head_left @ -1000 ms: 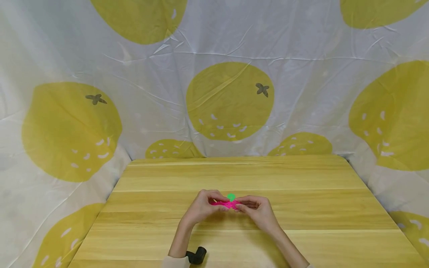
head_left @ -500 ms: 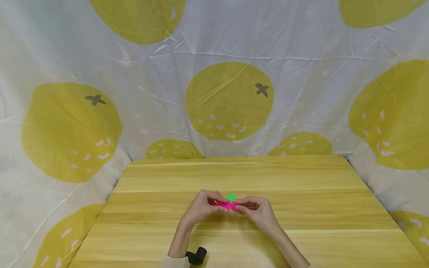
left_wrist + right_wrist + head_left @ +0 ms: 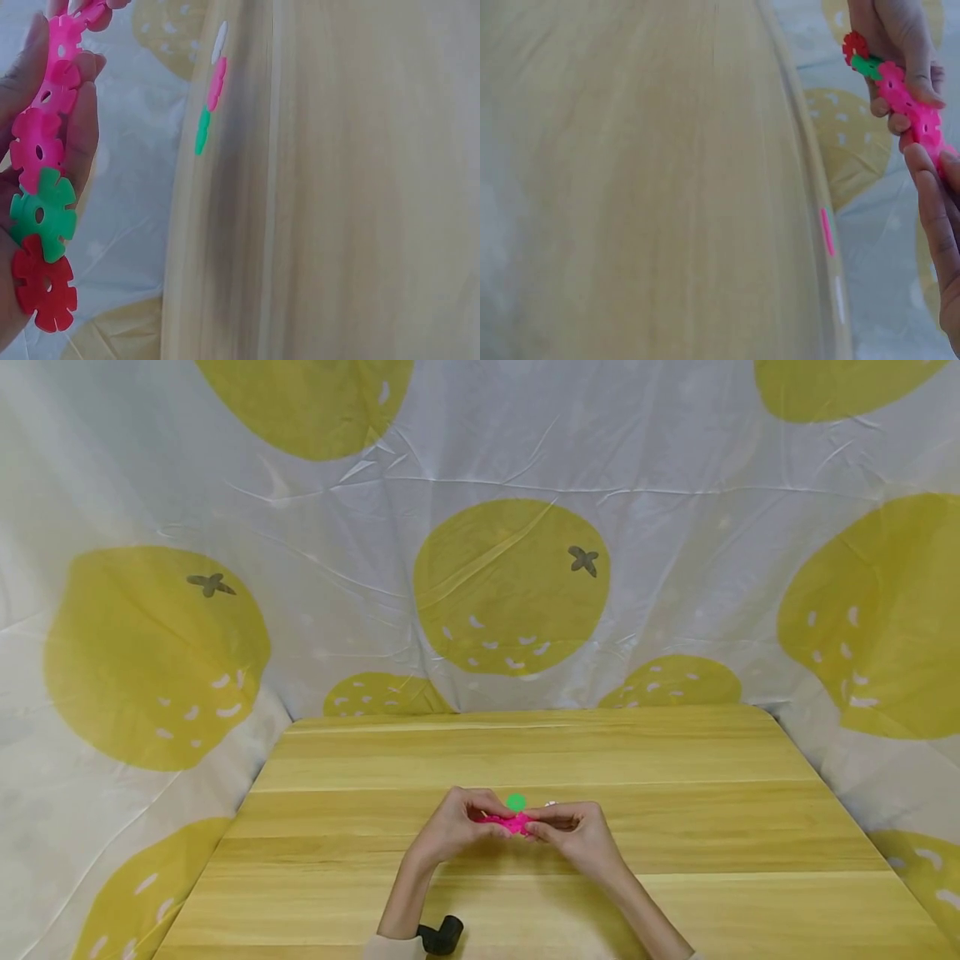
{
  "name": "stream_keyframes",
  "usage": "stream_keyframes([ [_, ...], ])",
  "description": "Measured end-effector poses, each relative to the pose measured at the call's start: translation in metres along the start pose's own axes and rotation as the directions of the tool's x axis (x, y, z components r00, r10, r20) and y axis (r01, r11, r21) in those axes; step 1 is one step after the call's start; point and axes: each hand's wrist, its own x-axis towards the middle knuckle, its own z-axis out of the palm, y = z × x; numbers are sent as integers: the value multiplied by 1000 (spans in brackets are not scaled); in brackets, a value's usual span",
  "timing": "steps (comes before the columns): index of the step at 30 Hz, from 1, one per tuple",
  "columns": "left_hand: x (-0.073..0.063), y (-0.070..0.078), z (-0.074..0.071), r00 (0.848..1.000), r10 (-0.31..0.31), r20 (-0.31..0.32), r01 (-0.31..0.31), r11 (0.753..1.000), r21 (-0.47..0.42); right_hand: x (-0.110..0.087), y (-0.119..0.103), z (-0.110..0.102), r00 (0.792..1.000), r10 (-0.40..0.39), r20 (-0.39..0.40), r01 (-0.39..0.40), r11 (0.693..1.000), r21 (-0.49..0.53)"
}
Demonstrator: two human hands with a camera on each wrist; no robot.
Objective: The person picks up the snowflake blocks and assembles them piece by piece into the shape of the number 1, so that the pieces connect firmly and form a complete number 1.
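Note:
A chain of interlocking snowflake discs (image 3: pixel 37 146), several pink ones plus a green disc (image 3: pixel 31 214) and a red disc (image 3: pixel 34 292) at one end, is held above the table between both hands. My left hand (image 3: pixel 446 831) grips it along its length, thumb on one side and fingers on the other. At the pink end, my right hand (image 3: pixel 583 839) pinches the last disc (image 3: pixel 949 152) between thumb and fingers. In the head view the palm side of the left hand hides the green and red end.
On the wooden table (image 3: pixel 675 827), just beyond the hands, lie a loose green disc (image 3: pixel 516 802), a pink disc (image 3: pixel 217 84) and a white disc (image 3: pixel 220 42). A black wrist device (image 3: pixel 442 935) sits by the left forearm. A lemon-print cloth (image 3: pixel 675 568) hangs around the table.
Both hands stay nearly in place, with the pink part of the chain tilting and lowering slightly between them. A bit of white now shows behind the right hand.

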Motion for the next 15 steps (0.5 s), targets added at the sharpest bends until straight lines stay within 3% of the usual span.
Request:
stream_keyframes([
  [15, -2, -3, -6, 1000, -17, 16, 16, 1000, 25, 0, -2, 2, 1000, 0, 29, 0, 1000, -2],
])
